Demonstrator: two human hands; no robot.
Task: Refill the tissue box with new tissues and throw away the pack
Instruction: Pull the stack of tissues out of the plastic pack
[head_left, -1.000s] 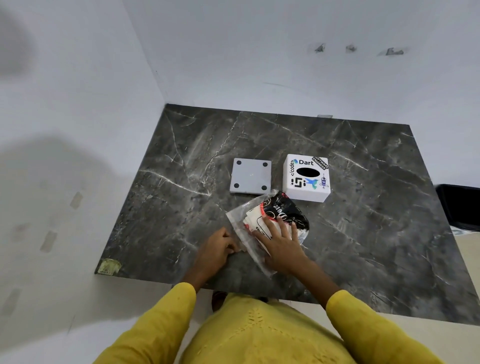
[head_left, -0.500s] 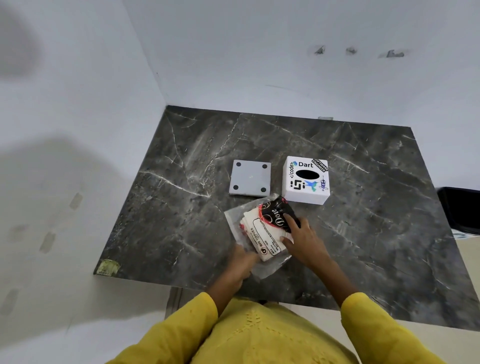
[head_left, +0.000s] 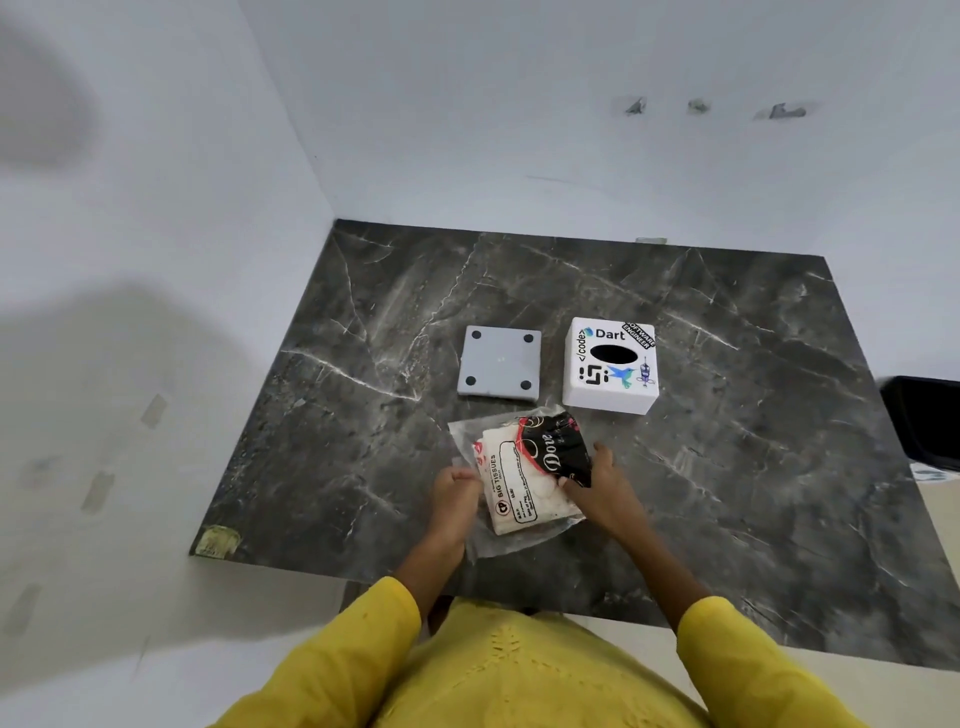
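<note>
A clear plastic tissue pack (head_left: 524, 478) with white tissues and a black-and-red label lies on the dark marble table (head_left: 727, 467) near the front edge. My left hand (head_left: 454, 496) pinches the pack's left edge. My right hand (head_left: 597, 491) grips its right side by the black label. Behind it stands the white tissue box (head_left: 610, 364), covered in stickers, with a dark oval opening on top. Left of the box lies its grey square base plate (head_left: 500, 362) with four dark round feet.
White walls close in the table at the left and back. A black bin (head_left: 924, 421) sits off the table's right edge. A yellowish tape patch (head_left: 215, 540) marks the front left corner. My yellow sleeves fill the bottom of the view.
My left hand moved from the pack's lower edge up to its left side. The right hand slid from on top of the pack to its right side, and the pack turned slightly.
</note>
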